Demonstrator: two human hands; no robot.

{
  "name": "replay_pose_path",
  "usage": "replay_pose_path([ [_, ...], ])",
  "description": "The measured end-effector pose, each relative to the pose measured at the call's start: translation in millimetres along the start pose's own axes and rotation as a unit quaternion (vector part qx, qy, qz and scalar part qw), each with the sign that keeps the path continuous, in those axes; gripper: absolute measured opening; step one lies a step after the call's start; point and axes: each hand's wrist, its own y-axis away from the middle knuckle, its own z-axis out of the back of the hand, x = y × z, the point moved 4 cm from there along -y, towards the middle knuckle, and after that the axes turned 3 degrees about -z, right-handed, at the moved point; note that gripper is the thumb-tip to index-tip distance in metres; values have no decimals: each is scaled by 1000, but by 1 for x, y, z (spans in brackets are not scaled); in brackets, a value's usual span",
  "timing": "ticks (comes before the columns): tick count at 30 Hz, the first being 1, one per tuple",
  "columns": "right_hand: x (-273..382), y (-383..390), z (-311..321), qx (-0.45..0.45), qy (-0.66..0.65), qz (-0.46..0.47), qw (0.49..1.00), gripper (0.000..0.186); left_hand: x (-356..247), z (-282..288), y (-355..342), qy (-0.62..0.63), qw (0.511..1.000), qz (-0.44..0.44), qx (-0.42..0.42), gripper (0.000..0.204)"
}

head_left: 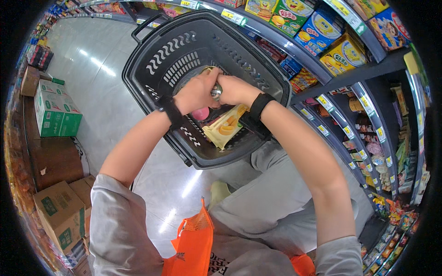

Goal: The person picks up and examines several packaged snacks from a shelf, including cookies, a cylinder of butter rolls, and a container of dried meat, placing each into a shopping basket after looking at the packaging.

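Observation:
Both hands are inside a dark grey plastic shopping basket (161, 50). My left hand (197, 91) and my right hand (235, 92) meet with curled fingers around a shiny metallic round item (216, 92), possibly a can, mostly hidden by them. Below my hands lies a pale yellow snack package (223, 131) with orange pictures, near my right wrist. A pink round item (200, 113) shows partly behind my left wrist.
Shelves of colourful boxed snacks (322, 34) curve along the top and right. On the left, green-and-white cartons (59, 108) and brown cardboard boxes (57, 214) stand along the aisle. My bent leg (271, 188) is below the basket on the shiny floor (101, 64).

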Motion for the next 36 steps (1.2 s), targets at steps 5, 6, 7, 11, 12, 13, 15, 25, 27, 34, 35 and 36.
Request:
replay_pose_path([
  [5,-20,0,-28,111,40,-112,987,40,30,-44,-7,7,992,22,122,83],
  [6,-25,2,-28,125,18,-100,987,39,30,-50,-12,12,984,56,166,85],
  [7,-29,4,-29,139,-5,-87,987,39,29,-55,-14,14,984,52,169,85],
  [11,-54,-7,-46,145,0,-126,981,53,35,-69,-20,-15,985,55,160,87],
  [12,-55,-8,-45,144,-2,-124,982,53,35,-69,-22,-35,985,52,160,88],
  [13,-58,-8,-45,144,-33,-134,980,52,36,-69,-23,-55,984,48,161,89],
  [15,-67,-6,-41,138,-67,-148,977,51,32,-69,-26,-79,985,32,152,87],
  [25,-37,-3,-50,104,25,-3,994,26,97,-127,27,-215,942,13,259,45],
  [27,-67,-11,-64,94,19,-19,995,18,71,-133,4,-221,926,36,304,52],
  [34,-18,36,37,53,-9,-67,996,36,92,-157,-13,-274,938,6,211,39],
  [35,-20,51,60,83,-14,-31,996,43,78,-160,-15,-306,918,-19,253,37],
  [36,-31,50,74,50,-40,10,998,44,68,-151,-13,-348,890,-35,293,34],
])
